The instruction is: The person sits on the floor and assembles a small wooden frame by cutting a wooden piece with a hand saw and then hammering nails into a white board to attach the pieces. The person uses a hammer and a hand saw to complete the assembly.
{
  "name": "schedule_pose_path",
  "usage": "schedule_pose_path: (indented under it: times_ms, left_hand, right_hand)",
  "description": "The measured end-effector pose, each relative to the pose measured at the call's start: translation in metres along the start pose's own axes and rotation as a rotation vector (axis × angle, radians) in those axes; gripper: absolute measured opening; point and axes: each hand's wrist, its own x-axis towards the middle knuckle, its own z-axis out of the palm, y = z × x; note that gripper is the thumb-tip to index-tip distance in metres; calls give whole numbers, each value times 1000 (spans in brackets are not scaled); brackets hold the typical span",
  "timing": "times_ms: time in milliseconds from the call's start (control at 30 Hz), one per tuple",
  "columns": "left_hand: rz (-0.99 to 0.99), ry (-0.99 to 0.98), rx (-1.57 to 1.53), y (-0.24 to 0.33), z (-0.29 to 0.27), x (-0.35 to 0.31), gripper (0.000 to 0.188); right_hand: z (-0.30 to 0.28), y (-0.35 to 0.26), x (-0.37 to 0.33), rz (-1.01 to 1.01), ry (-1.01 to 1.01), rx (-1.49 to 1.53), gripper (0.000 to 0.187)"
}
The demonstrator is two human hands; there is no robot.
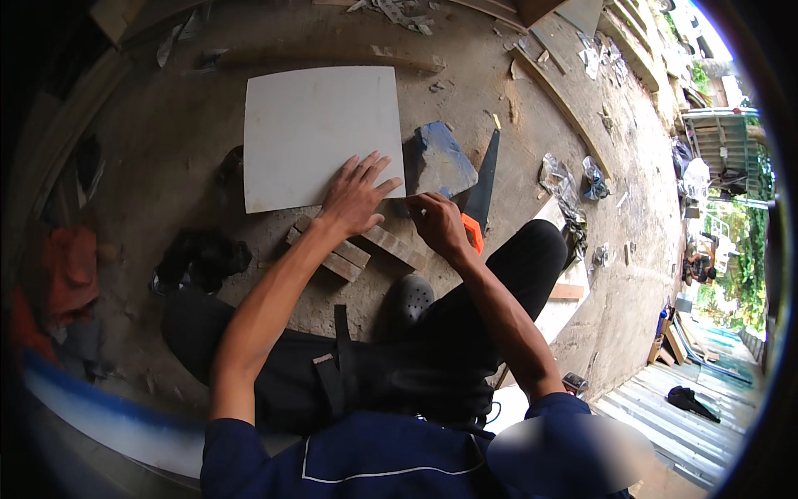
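A flat white rectangular board [320, 129] lies in front of me, raised over some wooden pieces. My left hand [356, 198] rests on its near right part, fingers spread and palm down. Close to the board's near right corner, my right hand [438, 223] is closed with the fingers pinched together; whatever they may hold is hidden. Just right of that hand lies a handsaw [482, 181] with a dark blade and an orange handle. A rough block [445, 160], grey and blue, stands between the board and the saw.
Short wood blocks [337, 259] lie under the board's near edge. Farther off, a long timber [332, 56] crosses the floor, and a plank [561, 116] runs along the right. Crumpled plastic [561, 185] litters the floor. A dark bundle [204, 259] sits at left.
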Motion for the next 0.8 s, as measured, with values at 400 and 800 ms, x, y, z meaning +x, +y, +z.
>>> schedule_pose_path:
  times_ms: [400,800]
  left_hand:
    - [-41,137,-82,-4,22,5,53]
    - [-74,79,-126,-8,23,6,53]
  right_hand:
    - [16,5,1,-56,57,-185,19]
    - [25,-3,2,-214,86,-384,18]
